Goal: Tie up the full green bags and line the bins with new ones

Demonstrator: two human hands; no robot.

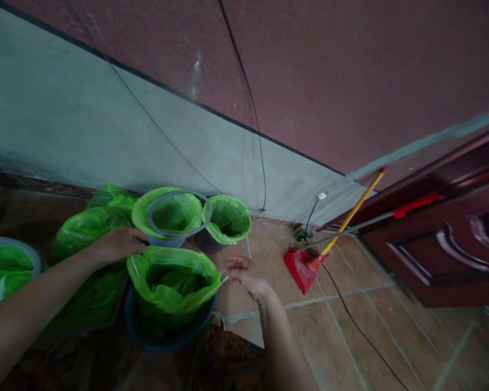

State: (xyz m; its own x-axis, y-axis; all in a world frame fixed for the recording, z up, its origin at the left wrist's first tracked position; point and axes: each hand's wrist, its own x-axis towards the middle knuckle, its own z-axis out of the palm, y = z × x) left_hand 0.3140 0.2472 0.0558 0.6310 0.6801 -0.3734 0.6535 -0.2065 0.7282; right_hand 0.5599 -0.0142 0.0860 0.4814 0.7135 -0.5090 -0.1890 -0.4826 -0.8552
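Note:
A green plastic garbage bag stands open-mouthed inside a dark blue bucket, its upper edge raised above the bucket's rim. At the bag's left edge my left hand is closed, its fingertips partly hidden, gripping the bag's edge. On the opposite side my right hand pinches the white drawstring at the bag's right corner. Behind these are a bin with a green liner, crossed by a loose grey ring, and a second green-lined bin.
Full green bags lie left, near another grey-rimmed bin. A red dustpan and a broom with a yellow handle stand right, before a dark red door. A black cable crosses the tiles.

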